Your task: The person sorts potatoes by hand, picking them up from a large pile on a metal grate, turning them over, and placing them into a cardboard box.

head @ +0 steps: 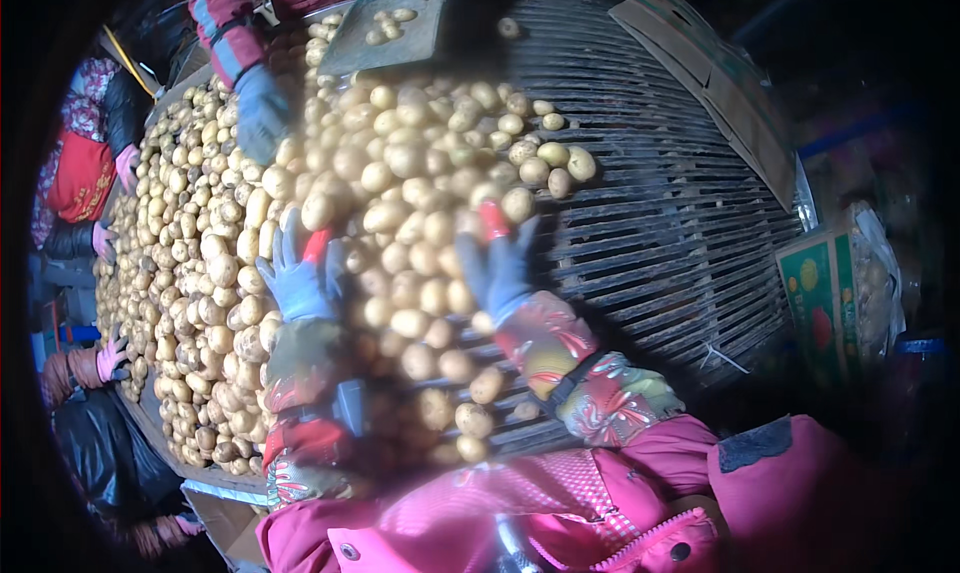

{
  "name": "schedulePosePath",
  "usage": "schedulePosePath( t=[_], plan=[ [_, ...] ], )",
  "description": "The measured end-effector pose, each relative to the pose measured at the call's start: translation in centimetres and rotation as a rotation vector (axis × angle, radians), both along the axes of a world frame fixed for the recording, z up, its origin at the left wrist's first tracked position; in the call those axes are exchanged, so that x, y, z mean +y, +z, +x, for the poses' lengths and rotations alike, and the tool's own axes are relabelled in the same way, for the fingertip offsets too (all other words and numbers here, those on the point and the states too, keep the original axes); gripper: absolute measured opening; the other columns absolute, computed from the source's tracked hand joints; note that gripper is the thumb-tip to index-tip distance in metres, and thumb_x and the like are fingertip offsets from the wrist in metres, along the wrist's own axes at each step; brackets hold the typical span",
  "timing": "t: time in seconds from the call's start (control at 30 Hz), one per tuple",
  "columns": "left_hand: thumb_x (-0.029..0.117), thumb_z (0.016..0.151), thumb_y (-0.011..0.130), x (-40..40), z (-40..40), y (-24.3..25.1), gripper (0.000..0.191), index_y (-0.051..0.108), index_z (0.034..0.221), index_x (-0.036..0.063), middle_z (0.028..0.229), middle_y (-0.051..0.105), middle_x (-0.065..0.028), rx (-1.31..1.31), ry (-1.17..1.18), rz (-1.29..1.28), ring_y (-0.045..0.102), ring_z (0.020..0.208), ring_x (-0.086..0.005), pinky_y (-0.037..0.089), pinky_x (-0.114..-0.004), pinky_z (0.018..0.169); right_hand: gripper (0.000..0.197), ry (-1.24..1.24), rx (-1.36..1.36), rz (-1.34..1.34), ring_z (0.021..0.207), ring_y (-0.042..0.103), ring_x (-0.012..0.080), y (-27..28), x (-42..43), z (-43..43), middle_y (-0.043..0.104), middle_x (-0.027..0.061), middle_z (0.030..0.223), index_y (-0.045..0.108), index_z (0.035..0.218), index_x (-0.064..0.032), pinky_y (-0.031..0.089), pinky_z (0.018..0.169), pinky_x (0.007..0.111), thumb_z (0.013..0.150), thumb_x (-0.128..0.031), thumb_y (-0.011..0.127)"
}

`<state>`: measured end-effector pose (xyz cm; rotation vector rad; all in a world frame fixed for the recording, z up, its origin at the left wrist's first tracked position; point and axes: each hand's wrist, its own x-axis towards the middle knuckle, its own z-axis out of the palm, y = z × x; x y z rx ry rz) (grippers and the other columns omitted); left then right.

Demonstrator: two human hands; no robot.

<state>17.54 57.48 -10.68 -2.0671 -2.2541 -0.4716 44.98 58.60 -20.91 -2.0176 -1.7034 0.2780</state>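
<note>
A big heap of potatoes lies before me on a slatted sorting table. My left hand, in a blue glove with red on one finger, rests palm down over the heap with its fingers spread. One potato is just beyond its fingertips. To the right, my right hand wears a matching glove, also with a red finger, and its fingers are apart. A potato sits at those fingertips; whether they touch is unclear. A few loose potatoes lie on the slats near my body.
Across the table, a person's gloved hand reaches over the heap beside a scoop-like tray holding several potatoes. Pink-gloved hands work along the left edge. Flattened cardboard leans at the far right, above a green printed box.
</note>
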Motion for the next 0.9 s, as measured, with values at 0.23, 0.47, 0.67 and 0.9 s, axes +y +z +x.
schedulePosePath(
  t=[0.23,0.47,0.67,0.9],
  plan=[
    [0.042,0.097,0.055,-1.0,-3.3,-1.9,0.043,0.064,0.133,0.02,0.159,0.034,-0.0056,0.033,0.062,0.056,0.029,0.148,-0.0291,0.013,-0.063,0.119,0.048,0.643,0.795,-0.147,0.113,0.059,0.0415,11.3,1.1,-2.1,0.061,0.0187,0.125,0.061,0.13,-0.0109,0.048,0.099,0.047,0.093,-0.042,0.063],
    [0.041,0.097,0.055,-0.1,-1.1,-2.3,0.039,0.065,0.13,0.0218,0.158,0.036,-0.0067,0.046,-0.008,0.073,0.03,0.147,-0.0317,0.014,-0.064,0.118,0.041,0.348,-0.39,0.433,0.096,0.065,0.0327,8.9,12.3,13.0,0.069,0.013,0.108,0.069,0.111,-0.0087,0.046,0.093,0.049,0.085,-0.04,0.068],
    [0.042,0.098,0.053,-0.6,-2.0,-1.7,0.038,0.065,0.128,0.0233,0.159,0.035,-0.0082,0.04,0.013,0.064,0.033,0.145,-0.0347,0.016,-0.068,0.116,0.036,0.294,-0.471,0.05,0.082,0.064,0.0323,9.8,6.0,4.8,0.068,0.0141,0.083,0.065,0.076,-0.0084,0.046,0.075,0.049,0.087,-0.043,0.065],
    [0.041,0.097,0.056,-0.8,-2.2,-1.1,0.037,0.063,0.129,0.0267,0.158,0.035,-0.0081,0.008,0.001,0.02,0.031,0.145,-0.0354,0.017,-0.069,0.115,0.045,0.427,-0.45,0.222,0.094,0.06,0.0312,8.7,-1.0,1.7,0.065,0.0094,0.103,0.067,0.111,-0.0113,0.045,0.073,0.053,0.085,-0.047,0.067]
  ],
)
